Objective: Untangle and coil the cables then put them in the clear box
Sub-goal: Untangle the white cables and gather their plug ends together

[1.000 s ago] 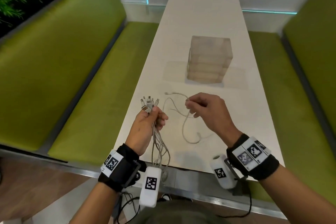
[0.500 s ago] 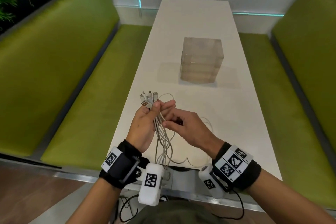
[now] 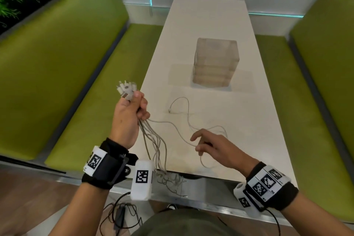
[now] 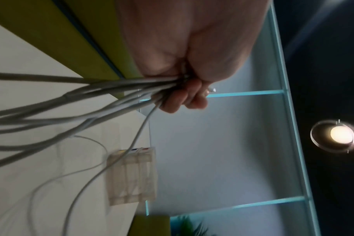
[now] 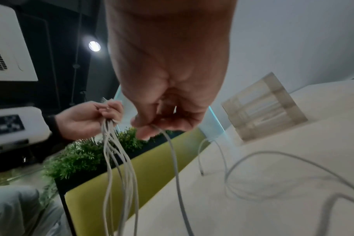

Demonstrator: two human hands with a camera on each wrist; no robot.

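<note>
My left hand (image 3: 134,105) is raised over the table's left edge and grips a bundle of white cables (image 3: 153,143) just below their plugs (image 3: 126,88). The strands hang down past the table's near edge. In the left wrist view the curled fingers (image 4: 180,97) clamp the bundle (image 4: 91,89). My right hand (image 3: 203,145) hovers over the near table and pinches a single cable (image 5: 172,153) between thumb and fingers. That cable (image 3: 183,109) loops across the table, and one end lies free. The clear box (image 3: 215,63) stands at mid-table, apart from both hands.
The narrow white table (image 3: 210,15) runs away from me between two green benches (image 3: 57,63). A wall closes the far end. Black wires (image 3: 118,214) hang below the near edge by my lap. A plant (image 5: 85,154) stands behind the left bench.
My hands have parted. The left hand rose and moved left with the bundle. The right hand drew away to the right, pulling one cable out across the table.
</note>
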